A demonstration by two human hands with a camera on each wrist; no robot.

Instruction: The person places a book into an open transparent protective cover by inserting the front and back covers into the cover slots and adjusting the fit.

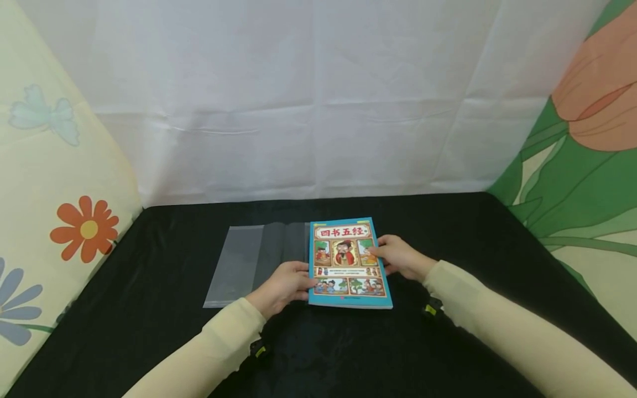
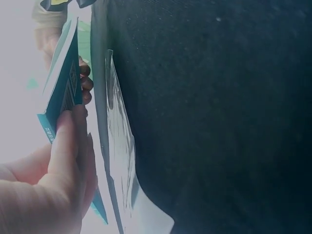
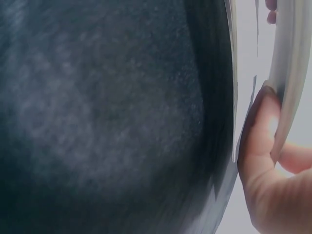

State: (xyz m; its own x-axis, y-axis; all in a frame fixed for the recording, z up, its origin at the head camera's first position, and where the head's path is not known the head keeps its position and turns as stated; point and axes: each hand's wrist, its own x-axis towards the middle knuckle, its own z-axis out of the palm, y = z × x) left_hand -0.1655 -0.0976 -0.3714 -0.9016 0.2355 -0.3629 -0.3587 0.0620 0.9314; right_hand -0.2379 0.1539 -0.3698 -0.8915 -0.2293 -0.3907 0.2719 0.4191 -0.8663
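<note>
Left hand (image 1: 283,282) and right hand (image 1: 402,257) are pinching a blue book (image 1: 343,272), long sides toward twelve; clear cover (image 1: 235,266) is lying at left hand's ten o'clock.

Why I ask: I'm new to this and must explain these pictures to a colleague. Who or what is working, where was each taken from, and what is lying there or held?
No machine here: a person works with their bare left hand and right hand. The wide picture is taken from the person's head, looking forward and down; the other two are taken close up from the left and right wrists. Both hands hold a blue book by opposite edges, front side up; the left-wrist picture shows it raised off the black cloth. On that cloth lies a clear sheet, reaching out to the left of the book.
</note>
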